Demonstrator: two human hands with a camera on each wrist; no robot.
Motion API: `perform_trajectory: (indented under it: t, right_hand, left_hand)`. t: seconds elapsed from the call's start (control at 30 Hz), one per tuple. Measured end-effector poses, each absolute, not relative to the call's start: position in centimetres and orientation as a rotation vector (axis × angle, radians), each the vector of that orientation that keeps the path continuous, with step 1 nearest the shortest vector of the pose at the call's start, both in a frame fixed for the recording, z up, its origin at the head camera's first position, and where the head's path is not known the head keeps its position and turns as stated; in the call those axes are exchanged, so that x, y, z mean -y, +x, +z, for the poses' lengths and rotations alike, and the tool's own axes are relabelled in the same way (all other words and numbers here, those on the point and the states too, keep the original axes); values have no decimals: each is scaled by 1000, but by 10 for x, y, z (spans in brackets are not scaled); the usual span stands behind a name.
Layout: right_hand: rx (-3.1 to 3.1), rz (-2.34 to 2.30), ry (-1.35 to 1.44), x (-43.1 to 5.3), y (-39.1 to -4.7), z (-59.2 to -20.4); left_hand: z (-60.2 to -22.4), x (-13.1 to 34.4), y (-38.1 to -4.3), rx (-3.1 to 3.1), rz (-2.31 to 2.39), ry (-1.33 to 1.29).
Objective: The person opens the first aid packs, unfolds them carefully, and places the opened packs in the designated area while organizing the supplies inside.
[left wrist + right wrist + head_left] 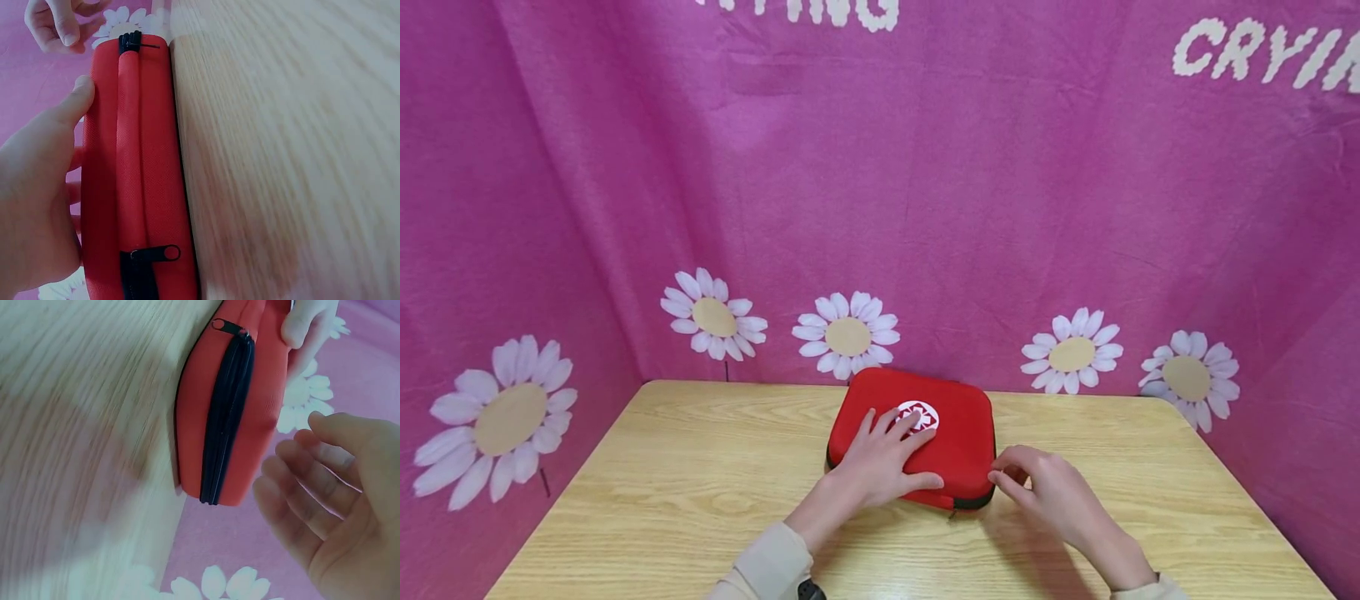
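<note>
A red zip case [958,417] with a round white emblem lies on the wooden table, seemingly a first aid case. My left hand [880,467] rests on its lid with the fingers spread, partly covering the emblem. Beside the case's right front corner is my right hand [1048,492], fingers loosely bent and nothing held in them. In the right wrist view a gap separates those fingers [294,481] from the case. A black zip [228,419] runs along that side. Two zip pulls show in the left wrist view, one near pull [156,253] and one far pull [147,45].
The wooden table [700,492] reaches back to a pink curtain [925,208] printed with white daisies and lettering. More of the cloth hangs at the left and right sides. A dark band [810,590] circles the left wrist.
</note>
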State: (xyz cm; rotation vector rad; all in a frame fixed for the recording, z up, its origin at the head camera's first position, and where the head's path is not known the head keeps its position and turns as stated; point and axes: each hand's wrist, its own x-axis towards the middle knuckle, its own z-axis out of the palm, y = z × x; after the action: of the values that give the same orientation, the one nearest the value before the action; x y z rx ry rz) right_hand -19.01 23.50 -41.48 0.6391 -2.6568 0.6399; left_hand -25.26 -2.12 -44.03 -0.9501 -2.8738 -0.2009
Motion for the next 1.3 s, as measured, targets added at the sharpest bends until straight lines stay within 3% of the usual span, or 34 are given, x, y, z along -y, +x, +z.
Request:
perform_trajectory:
  t: [0.6,1.3]
  right_hand:
    - [2671,588,621,-231,-207,-436]
    - [2770,637,575,-252,-221,-436]
  left_hand:
    - [-443,22,-249,2822,-146,-962]
    - [-441,22,-245,2773,-12,-987]
